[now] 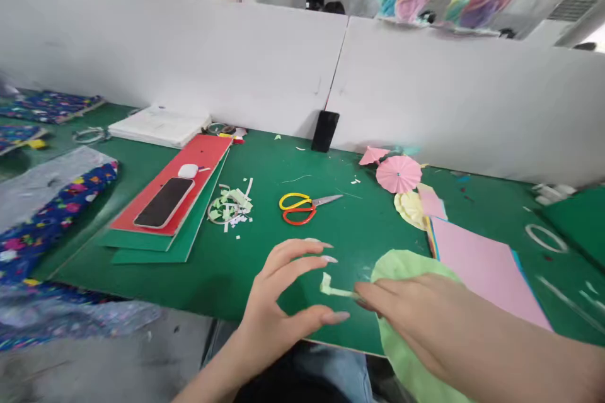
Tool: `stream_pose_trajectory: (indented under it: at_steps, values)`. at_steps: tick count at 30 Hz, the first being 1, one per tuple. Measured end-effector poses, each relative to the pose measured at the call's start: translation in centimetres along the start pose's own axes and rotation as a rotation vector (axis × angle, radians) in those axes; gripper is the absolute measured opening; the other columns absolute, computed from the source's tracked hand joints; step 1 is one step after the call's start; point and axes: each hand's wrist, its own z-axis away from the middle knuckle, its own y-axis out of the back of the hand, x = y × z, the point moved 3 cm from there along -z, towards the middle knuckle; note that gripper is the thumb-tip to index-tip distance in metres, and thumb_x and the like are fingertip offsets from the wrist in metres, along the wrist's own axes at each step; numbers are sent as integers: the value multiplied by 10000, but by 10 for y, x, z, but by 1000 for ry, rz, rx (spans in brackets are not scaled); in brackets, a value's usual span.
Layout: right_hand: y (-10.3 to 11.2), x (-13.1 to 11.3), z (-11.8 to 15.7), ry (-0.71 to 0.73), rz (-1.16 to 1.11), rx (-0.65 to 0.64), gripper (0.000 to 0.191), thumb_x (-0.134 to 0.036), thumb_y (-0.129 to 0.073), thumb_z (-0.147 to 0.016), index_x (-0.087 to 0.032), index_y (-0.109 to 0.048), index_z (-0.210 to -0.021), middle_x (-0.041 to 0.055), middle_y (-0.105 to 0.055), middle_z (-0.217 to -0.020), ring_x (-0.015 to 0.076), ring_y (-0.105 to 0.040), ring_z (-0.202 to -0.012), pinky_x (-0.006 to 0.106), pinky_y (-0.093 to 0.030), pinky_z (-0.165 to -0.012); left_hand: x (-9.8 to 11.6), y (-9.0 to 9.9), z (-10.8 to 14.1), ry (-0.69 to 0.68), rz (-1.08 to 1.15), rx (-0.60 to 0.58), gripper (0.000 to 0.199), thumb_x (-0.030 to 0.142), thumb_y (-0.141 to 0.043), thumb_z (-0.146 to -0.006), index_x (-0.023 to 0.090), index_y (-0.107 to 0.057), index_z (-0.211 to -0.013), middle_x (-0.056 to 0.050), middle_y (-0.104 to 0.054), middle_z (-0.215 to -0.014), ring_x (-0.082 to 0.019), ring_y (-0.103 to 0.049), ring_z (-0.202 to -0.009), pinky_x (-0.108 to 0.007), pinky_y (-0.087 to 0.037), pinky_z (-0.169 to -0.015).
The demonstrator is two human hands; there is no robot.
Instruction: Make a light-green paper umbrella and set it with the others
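My right hand [406, 302] reaches in from the right, its fingers pinched on a narrow strip of pale green paper [340, 292] whose free end bends up on the left. Left of that end, my left hand [288, 302] is open, thumb and fingers spread around the strip without touching it. A rounded sheet of light green paper [401, 352] lies beneath my right hand and hangs over the table's front edge; my hand hides part of it. Beyond my hands rest scissors [302, 206] with one yellow and one red handle, blades pointing right.
Left of the scissors is a heap of paper scraps [231, 204]. A phone [164, 203] lies on red and green boards [212, 151]. Another phone [325, 131] leans against the white partition [236, 63]. Pink paper umbrellas [398, 174] and a pink paper stack [486, 264] are at right.
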Motion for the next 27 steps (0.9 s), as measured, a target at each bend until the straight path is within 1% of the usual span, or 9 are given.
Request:
stream_pose_trajectory:
  at_steps: [2,5,9,12,14,17,20,23,27]
  values:
    - [2,1,3,37,34,65,432,62,-576,-604,-196,-640,-944,-14,-677,-674,148,-635,-548,250,-324,-457,3,1,-2,16,3,-15,280,349,-748,-796,241,-669,-1042,-27,-719,-1076,-197,-628,-1092,-319,-462,-939]
    - [1,1,3,67,70,83,424,49,-571,-613,-190,-637,-957,-9,-675,-676,140,-608,-510,261,-299,-440,6,-1,-3,36,45,-58,163,272,-703,-848,251,-669,-1007,12,-753,-976,-166,-677,-970,-318,-438,-890]
    - [-4,1,-2,53,87,-23,409,79,-546,-588,-197,-637,-875,-16,-664,-645,131,-567,-464,270,-251,-425,7,-4,-5,22,86,-69,174,168,-702,-844,259,-661,-987,43,-763,-956,-139,-710,-868,-330,-395,-882]
    - [-7,2,-5,19,42,-105,380,79,-538,-617,-202,-639,-852,-18,-662,-647,134,-559,-460,275,-242,-426,5,-6,-7,13,129,-64,175,169,-719,-831,260,-670,-973,37,-770,-947,-143,-724,-820,-337,-385,-853]
    - [-7,1,-5,14,-23,-134,320,50,-542,-664,-203,-642,-833,-11,-660,-650,148,-579,-488,273,-261,-436,3,-7,-9,10,183,-61,152,180,-721,-831,264,-674,-950,38,-773,-928,-148,-729,-806,-336,-385,-826]
    - [0,1,-3,4,-173,-97,219,-36,-514,-792,-208,-649,-790,8,-663,-657,159,-614,-557,258,-320,-476,2,-7,-9,-8,232,-87,103,196,-706,-847,260,-671,-919,33,-778,-890,-167,-732,-853,-333,-382,-816]
    - [10,2,0,-54,-333,-91,230,-121,-484,-866,-209,-661,-749,22,-674,-674,154,-623,-577,245,-356,-497,3,-6,-9,-56,209,-124,68,207,-690,-861,245,-658,-908,14,-781,-880,-192,-719,-953,-325,-384,-824]
    - [19,5,-1,-104,-507,-202,269,-195,-463,-905,-206,-667,-730,21,-685,-697,138,-627,-576,230,-390,-513,4,-5,-11,-162,147,-131,38,204,-654,-888,231,-635,-906,2,-781,-864,-201,-704,-1014,-313,-394,-818]
    - [30,9,-9,-116,-702,-391,311,-211,-427,-924,-205,-667,-726,14,-717,-738,142,-664,-678,221,-453,-609,6,-3,-14,-333,0,-90,55,159,-588,-924,210,-611,-921,4,-779,-829,-190,-705,-1010,-302,-403,-797]
